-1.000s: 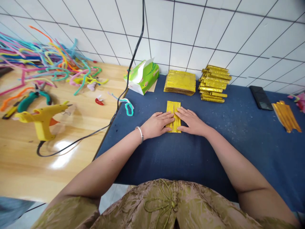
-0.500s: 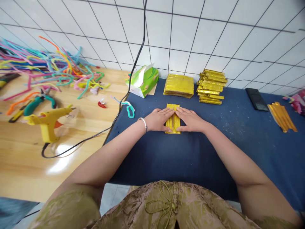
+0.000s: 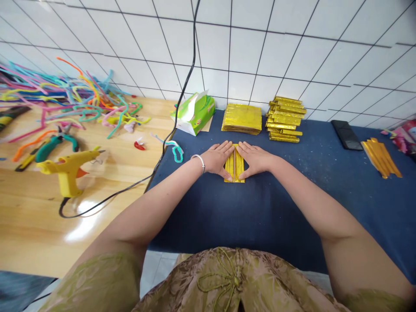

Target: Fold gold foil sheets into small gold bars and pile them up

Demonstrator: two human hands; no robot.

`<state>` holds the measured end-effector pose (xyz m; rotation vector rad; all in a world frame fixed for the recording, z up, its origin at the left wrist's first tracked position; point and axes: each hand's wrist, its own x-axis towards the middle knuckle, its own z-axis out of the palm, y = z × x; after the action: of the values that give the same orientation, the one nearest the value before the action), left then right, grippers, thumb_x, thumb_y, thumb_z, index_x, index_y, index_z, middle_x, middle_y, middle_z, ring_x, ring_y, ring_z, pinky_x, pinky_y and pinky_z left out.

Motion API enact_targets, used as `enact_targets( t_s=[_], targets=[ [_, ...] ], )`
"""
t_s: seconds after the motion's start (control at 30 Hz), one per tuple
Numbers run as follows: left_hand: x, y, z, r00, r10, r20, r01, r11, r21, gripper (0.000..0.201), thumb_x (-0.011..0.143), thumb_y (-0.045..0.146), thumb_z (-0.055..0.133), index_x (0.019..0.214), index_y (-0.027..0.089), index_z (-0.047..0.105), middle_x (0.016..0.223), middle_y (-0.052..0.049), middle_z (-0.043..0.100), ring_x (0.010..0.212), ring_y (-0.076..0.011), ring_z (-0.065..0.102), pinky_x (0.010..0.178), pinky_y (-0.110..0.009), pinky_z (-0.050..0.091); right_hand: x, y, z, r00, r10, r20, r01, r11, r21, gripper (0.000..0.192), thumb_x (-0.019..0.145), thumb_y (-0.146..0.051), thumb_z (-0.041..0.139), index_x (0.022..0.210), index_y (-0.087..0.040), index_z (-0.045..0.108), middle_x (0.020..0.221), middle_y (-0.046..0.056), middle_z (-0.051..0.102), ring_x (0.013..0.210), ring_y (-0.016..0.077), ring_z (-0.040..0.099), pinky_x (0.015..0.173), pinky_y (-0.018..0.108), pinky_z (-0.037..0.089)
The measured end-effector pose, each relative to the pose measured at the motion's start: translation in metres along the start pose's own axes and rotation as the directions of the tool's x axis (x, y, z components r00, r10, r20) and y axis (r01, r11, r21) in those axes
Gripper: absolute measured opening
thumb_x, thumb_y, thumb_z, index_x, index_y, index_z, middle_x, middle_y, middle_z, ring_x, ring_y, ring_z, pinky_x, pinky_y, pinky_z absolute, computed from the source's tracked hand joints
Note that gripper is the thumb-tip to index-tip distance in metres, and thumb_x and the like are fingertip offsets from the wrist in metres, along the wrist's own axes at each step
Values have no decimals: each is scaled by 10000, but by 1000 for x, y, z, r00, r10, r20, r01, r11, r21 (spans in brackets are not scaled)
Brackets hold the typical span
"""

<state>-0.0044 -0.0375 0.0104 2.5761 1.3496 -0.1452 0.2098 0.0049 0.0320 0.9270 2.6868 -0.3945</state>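
Flat on the dark blue cloth lies a folded sheet of gold foil paper (image 3: 238, 167), with a seam running down its middle. My left hand (image 3: 218, 159) presses on its left half, fingers stretched out and thumb near the seam. On the right half rests my right hand (image 3: 254, 159), also flat, its thumb toward the lower edge. Parts of the sheet are hidden under both hands. Just beyond it are a neat stack of flat gold sheets (image 3: 242, 118) and a pile of narrow folded gold strips (image 3: 285, 118).
A green tissue box (image 3: 197, 113) stands behind my left hand. On the wooden table are a yellow glue gun (image 3: 69, 171), pliers (image 3: 48, 148) and tangled pipe cleaners (image 3: 81, 97). A black cable (image 3: 186, 82) hangs down. Rightward lie a phone (image 3: 346, 135) and orange-gold strips (image 3: 381, 158).
Both hands stay on the gold sheet; their fingers have spread a little and shifted outward along its upper part. The whole view has turned slightly.
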Motion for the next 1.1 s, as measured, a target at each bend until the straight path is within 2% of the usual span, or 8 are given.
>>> enact_targets(
  t_s=[0.13,0.23,0.33,0.47,0.67,0.83,1.0,1.1],
  targets=[
    [-7,0,3,997,23,-79,-24,1000,-12,1108,678,732,519,1490,118,80,1560,-156,28,1442,-297,11,1135,-438,57,-1,0,0,1000,-2,3,2,1000,6,1224,577,-751,597,1492,-106,102,1558,170,12,1423,384,34,1134,546,137],
    [-13,3,1,988,93,-127,-93,996,1,1007,740,697,493,1494,171,83,1566,-113,47,1445,-272,19,1136,-439,26,-1,2,2,1000,-3,3,3,1000,13,1224,578,-749,601,1493,-113,96,1559,166,9,1423,386,19,1135,546,127],
    [-16,5,-1,984,152,-92,-152,988,1,914,796,663,458,1495,199,94,1564,-100,92,1444,-249,66,1137,-423,16,0,5,5,1000,-22,-8,22,1000,21,1237,576,-753,601,1493,-109,78,1558,171,-4,1421,393,8,1131,555,121],
    [-16,4,2,988,154,-12,-154,988,-32,909,802,674,442,1495,202,92,1562,-117,84,1443,-258,71,1135,-423,32,0,8,7,999,-30,-11,31,999,22,1243,582,-764,592,1494,-110,58,1557,177,-8,1424,383,3,1132,548,109],
    [-17,4,5,990,143,-20,-144,988,-53,968,765,717,452,1496,214,64,1561,-120,88,1445,-263,51,1138,-437,15,-7,10,18,990,-70,-122,75,997,37,1196,612,-783,560,1498,-158,55,1561,164,22,1428,367,27,1127,548,125],
    [-18,3,7,990,136,-28,-138,988,-68,945,771,691,475,1494,213,97,1558,-122,106,1444,-259,64,1140,-437,17,-32,-2,31,976,-49,-212,57,998,31,975,753,-713,484,1492,-179,141,1554,146,125,1429,336,101,1117,537,183],
    [-18,3,8,991,132,-35,-135,988,-70,919,780,668,483,1491,220,113,1561,-107,101,1445,-241,72,1141,-430,18,-56,-24,45,948,-36,-317,33,999,-16,633,897,-519,410,1442,-210,321,1504,105,312,1413,274,217,1095,495,268],
    [-19,4,7,991,129,-34,-131,989,-74,921,777,673,485,1490,222,119,1561,-105,101,1445,-235,76,1142,-421,16,-61,-33,51,926,-16,-377,-3,999,-50,528,927,-440,394,1404,-215,391,1467,97,383,1389,253,286,1078,481,301]
  ],
)
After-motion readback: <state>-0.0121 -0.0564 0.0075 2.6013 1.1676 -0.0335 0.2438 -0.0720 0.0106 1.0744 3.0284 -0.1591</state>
